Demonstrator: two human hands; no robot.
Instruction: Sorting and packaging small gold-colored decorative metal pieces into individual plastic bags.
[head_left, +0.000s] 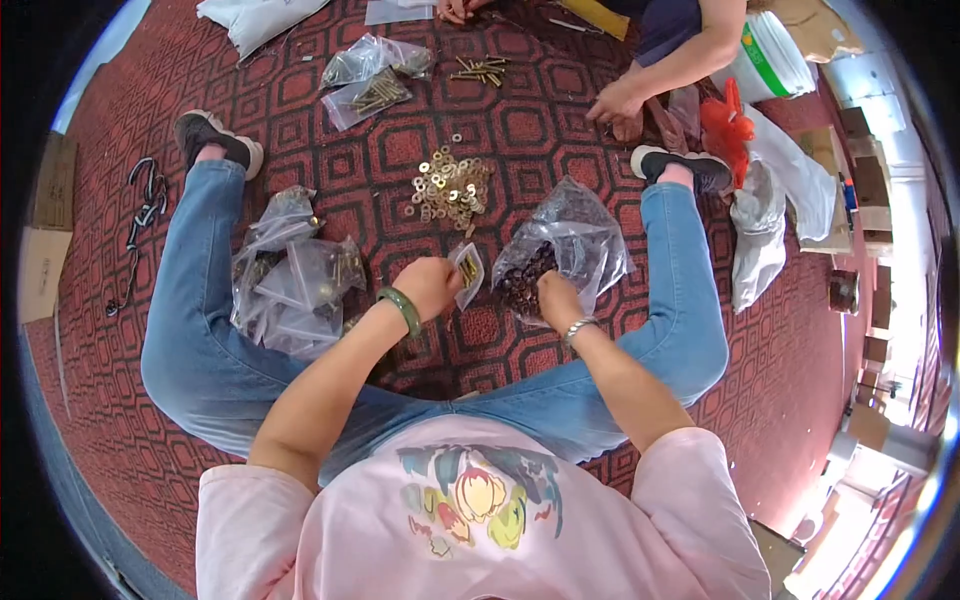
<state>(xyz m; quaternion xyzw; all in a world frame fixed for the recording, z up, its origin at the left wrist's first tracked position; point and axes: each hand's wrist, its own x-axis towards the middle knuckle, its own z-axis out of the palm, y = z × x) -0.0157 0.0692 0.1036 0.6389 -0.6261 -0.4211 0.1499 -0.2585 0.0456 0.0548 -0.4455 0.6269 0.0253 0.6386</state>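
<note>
Between the knees, just above the patterned red carpet [520, 125], a small clear bag [469, 272] with brass-coloured pieces inside is held up by the left hand [428, 288], its edge pinched in the fingers. Just to its right, the large clear bag [595, 235] is being reached into by the right hand [560, 300], lowered onto dark small parts [522, 292]; whether anything is grasped there cannot be told, as the fingertips are hidden. A tense spot, this: if the little bag is gripped only at its edge and tipped, its contents could be spilled. If too many dark parts are scooped at once, the count could be thrown off, and strays could be lost in the busy carpet pattern. Ahead lies a loose heap of washers [452, 190], which could be scattered if brushed by a forearm or a trailing bag. Filled clear bags [300, 285] are piled by the left thigh; they could be slid over or crushed if the leg is shifted. Farther out, brass bolts [482, 70] are strewn, with a co-worker's hand [620, 103] lowered to the right of them.
</note>
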